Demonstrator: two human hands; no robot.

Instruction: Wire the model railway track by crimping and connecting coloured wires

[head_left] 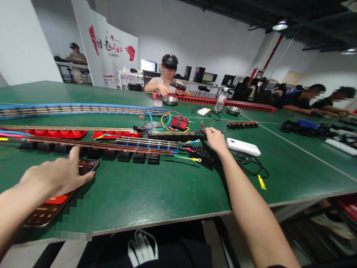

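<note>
My left hand (57, 175) rests on a dark smartphone (52, 206) near the table's front edge, index finger stretched toward a row of black terminal blocks (101, 153). My right hand (216, 140) reaches far across the green table (166, 192), fingers pinched around a small tool with a red and yellow handle (204, 128), beside a black terminal block (205, 156) with coloured wires. Long rails with red blocks (57, 132) and blue blocks (147, 143) lie between my hands.
A white power bank (243, 147) with a black cable lies right of my right hand. A long blue rail (67, 108) curves across the left. Opposite, a person holds a drill over a metal bowl (170, 100). More people sit at the far right.
</note>
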